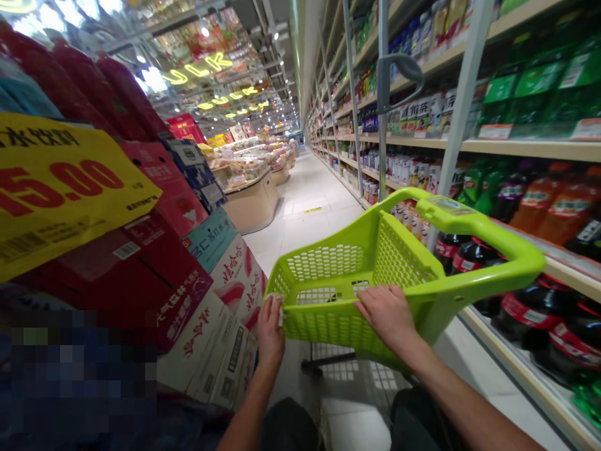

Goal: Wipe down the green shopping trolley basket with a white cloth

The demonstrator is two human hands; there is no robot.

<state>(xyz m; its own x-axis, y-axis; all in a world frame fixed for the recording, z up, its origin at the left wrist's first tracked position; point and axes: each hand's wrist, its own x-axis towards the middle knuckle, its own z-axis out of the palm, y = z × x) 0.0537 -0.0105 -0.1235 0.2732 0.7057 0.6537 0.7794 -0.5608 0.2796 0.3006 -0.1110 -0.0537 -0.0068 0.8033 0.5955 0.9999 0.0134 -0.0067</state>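
Observation:
A lime-green plastic shopping basket (328,275) sits on a trolley frame in a supermarket aisle, tilted, with its thick handle (488,238) up at the right. My left hand (270,329) is closed on a small white cloth (275,302) pressed against the basket's near left corner. My right hand (387,313) rests over the basket's near rim, fingers curled down onto the mesh wall. The basket holds nothing that I can see.
Stacked red and white drink cartons (201,313) with a yellow price sign (61,188) stand close on the left. Shelves of bottled drinks (539,200) line the right. The white-tiled aisle (310,200) runs ahead past display counters (248,194).

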